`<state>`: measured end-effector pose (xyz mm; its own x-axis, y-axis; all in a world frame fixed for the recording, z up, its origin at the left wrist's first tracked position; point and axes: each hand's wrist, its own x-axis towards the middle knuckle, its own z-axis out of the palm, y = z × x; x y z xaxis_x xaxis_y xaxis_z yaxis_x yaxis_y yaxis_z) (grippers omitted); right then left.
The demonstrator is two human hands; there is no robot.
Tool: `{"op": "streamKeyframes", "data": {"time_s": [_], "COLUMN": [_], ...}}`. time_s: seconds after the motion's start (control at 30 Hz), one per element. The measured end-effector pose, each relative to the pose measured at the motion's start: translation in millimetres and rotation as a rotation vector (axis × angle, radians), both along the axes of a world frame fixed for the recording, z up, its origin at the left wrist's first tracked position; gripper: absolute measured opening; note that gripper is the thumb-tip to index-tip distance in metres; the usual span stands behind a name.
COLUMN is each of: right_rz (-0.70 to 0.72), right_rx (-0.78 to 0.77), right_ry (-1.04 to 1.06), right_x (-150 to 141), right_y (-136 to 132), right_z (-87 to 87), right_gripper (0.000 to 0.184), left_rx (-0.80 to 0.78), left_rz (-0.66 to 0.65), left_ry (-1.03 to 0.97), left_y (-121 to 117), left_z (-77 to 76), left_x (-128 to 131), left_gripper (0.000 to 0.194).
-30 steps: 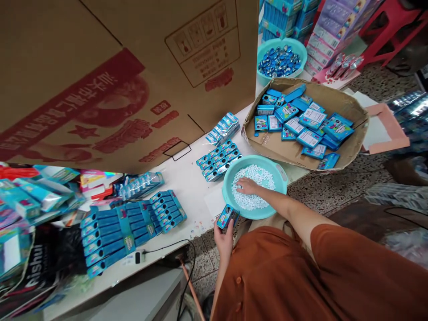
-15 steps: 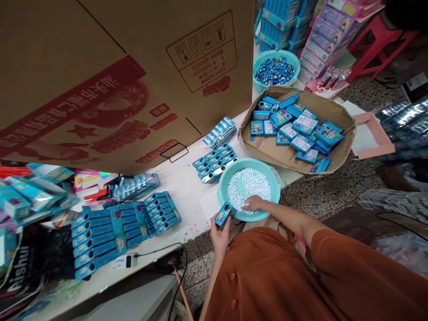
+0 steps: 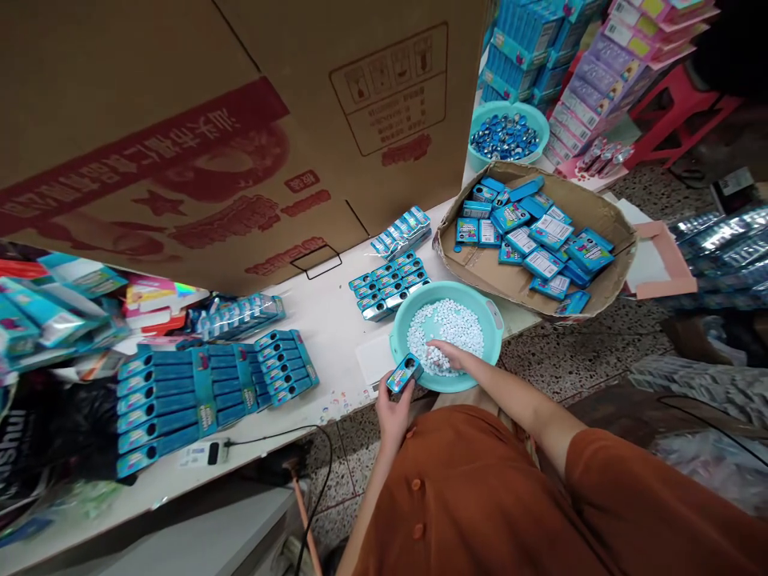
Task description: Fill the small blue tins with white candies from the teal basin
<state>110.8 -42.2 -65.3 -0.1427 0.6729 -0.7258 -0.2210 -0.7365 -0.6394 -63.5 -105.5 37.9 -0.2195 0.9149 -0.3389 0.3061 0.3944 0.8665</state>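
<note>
Left hand (image 3: 393, 416) just over the near rim of a teal plastic basin (image 3: 487, 316), fingers and thumb pressed together round a small blue tin (image 3: 405, 374), tilted toward the basin. Lid open or shut: hard to tell from this angle, with the fingers partly in the way. Right hand (image 3: 447, 354) inside the basin, fingers loosely extended, tips down among white pellets (image 3: 447, 328), no clear pinch.

Basin on the corner of a white table (image 3: 336, 336), close to the edge. Rows of blue tins (image 3: 387, 286) just beyond it; longer blue packs (image 3: 204, 392) farther left. Cardboard tray (image 3: 591, 212) of loose blue packs beside the basin; second teal basin (image 3: 507, 136) of blue foil-like pieces behind that.

Risks: pellets bouncing out if the tilted tin gets knocked against the rim; basin tipping if nudged off the table edge by the body; neat rows sliding from a stray elbow; black cable (image 3: 318, 448) below the table edge as a snag for feet.

Writing: tin label too small to read. Red Chinese print and handling symbols on a large cardboard carton (image 3: 180, 136), upside down, unread. Black bag (image 3: 18, 440) at far left with cropped white letters, roughly "shu".
</note>
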Motion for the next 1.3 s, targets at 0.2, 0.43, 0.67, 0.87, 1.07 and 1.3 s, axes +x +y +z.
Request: {"op": "streamKeyframes", "data": {"time_s": [0.2,0.43,0.67,0.87,1.07,1.3], "right_rz": [-0.094,-0.514,-0.706,-0.715,-0.675,-0.647], "right_rx": [-0.085,-0.057,0.082,0.275,0.339,0.412], "right_ry": [0.219,0.519,0.612,0.434,0.287,0.189], "right_x": [11.6,18.2,14.5,7.3,8.6,7.0], "right_y": [8.6,21.7,23.3,19.7,19.4,21.5], "right_z": [40.3,96.2,131.2,145.8,153.4,157.2], "right_gripper": [0.035,0.026,0.024,0.035,0.041,0.039], "left_rx": [0.02,0.084,0.184,0.227,0.244,0.189], "left_rz": [-0.056,-0.248,-0.415,-0.487,-0.487,-0.462], "left_ry": [-0.03,0.062,0.16,0.19,0.193,0.16], "left_y": [7.9,21.2,25.5,27.2,31.6,35.8], "left_z": [-1.0,-0.1,-0.6,0.1,4.0,12.0], "left_x": [3.4,11.0,21.8,29.4,35.1,41.8], "left_gripper": [0.046,0.041,0.038,0.037,0.038,0.04]}}
